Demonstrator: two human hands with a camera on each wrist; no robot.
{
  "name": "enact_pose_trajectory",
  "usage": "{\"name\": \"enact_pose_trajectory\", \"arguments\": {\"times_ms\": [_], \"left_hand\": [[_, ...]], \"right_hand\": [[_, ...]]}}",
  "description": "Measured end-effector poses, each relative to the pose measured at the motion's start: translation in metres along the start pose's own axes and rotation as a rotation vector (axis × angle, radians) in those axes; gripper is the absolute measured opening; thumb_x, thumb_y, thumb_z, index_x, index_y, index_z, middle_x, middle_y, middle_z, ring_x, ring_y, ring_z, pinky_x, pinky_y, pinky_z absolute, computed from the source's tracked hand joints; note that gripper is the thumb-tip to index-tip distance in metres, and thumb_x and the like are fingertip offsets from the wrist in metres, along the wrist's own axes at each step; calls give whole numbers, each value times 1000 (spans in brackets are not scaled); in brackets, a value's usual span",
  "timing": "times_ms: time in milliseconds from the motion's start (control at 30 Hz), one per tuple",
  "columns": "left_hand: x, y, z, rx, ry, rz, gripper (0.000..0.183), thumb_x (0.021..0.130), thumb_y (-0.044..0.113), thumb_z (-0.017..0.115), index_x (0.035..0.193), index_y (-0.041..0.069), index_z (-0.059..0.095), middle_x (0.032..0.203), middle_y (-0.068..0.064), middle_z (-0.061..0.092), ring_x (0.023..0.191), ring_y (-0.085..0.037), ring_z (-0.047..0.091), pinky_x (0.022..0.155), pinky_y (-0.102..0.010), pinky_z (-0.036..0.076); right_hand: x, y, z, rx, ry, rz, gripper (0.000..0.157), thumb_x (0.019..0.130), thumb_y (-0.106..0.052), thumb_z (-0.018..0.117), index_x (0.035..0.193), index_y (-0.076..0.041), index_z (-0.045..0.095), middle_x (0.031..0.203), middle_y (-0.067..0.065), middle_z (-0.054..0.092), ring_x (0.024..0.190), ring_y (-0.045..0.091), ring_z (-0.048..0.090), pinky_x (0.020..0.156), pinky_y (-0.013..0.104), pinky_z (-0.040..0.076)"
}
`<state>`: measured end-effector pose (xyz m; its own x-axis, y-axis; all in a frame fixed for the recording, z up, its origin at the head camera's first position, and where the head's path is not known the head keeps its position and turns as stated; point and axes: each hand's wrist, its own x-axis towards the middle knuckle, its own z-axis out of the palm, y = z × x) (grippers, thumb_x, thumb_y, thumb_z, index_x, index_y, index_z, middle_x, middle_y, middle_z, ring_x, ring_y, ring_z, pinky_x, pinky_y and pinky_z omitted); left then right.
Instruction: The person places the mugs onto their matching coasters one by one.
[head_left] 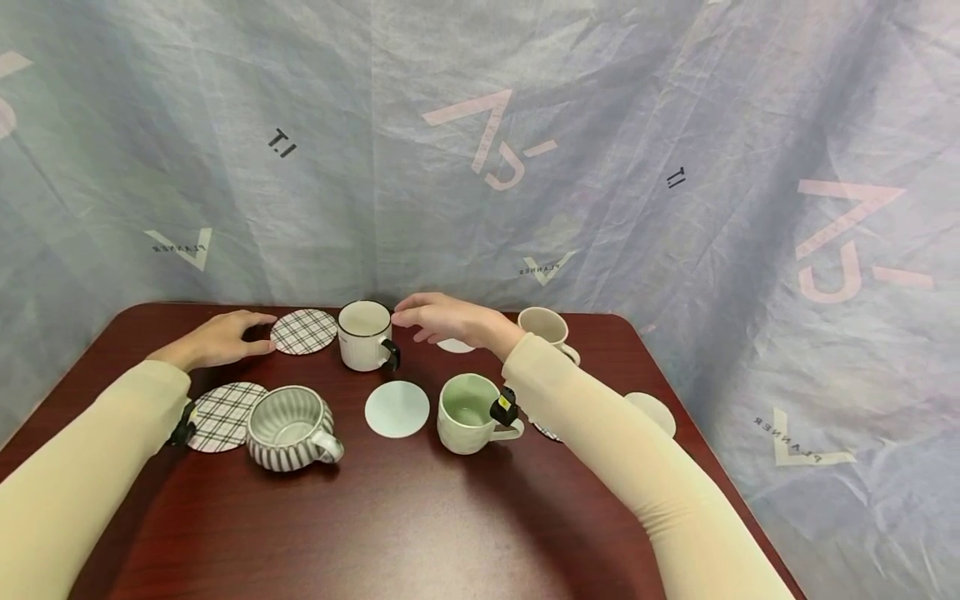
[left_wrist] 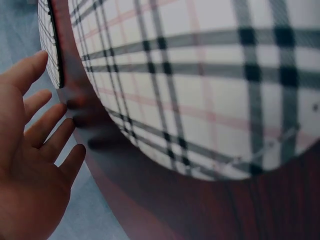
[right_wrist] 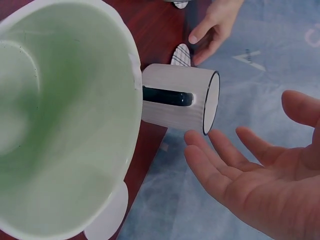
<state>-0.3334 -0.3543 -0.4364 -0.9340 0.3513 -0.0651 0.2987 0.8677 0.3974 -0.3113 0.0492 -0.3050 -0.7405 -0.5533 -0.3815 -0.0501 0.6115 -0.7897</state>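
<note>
My left hand [head_left: 225, 337] is held over the back left of the table, fingers loosely spread and holding nothing. Its fingertips are right at the edge of a round plaid coaster [head_left: 303, 332]. Just right of that coaster stands an upright white mug [head_left: 358, 348] with a dark rim and black handle. My right hand [head_left: 450, 318] reaches to this mug's right side, fingertips close to its rim. In the right wrist view the fingers [right_wrist: 215, 172] are extended and the palm holds nothing. A plain white coaster [head_left: 455, 345] lies partly hidden under the right hand.
A ribbed grey-white mug [head_left: 288, 454] overlaps a second plaid coaster [head_left: 225, 421] at front left. Near the right forearm stand a green mug [head_left: 459, 421] and a beige mug [head_left: 542, 323]. White coasters lie at centre [head_left: 397, 408] and right [head_left: 651, 410]. A fabric curtain [head_left: 360, 167] hangs behind.
</note>
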Motion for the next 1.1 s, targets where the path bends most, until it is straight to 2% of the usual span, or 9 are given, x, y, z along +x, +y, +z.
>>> {"name": "enact_pose_trajectory", "arguments": {"times_ms": [600,1100], "left_hand": [[3,-4,4,-12,26,11,69,105,33,70,154,-10,46,154,-44,36,141,-64,34,111,-78,32],[8,-6,13,5,67,27,70,100,32,74,151,-9,50,148,-40,45,137,-60,42,111,-75,34]], "right_hand": [[12,3,10,25,-16,17,53,112,-28,53,157,-3,44,158,18,51,137,38,58,118,47,45],[21,4,14,17,-58,68,50,112,-24,52,155,0,44,157,27,49,136,42,58,113,45,49]]}}
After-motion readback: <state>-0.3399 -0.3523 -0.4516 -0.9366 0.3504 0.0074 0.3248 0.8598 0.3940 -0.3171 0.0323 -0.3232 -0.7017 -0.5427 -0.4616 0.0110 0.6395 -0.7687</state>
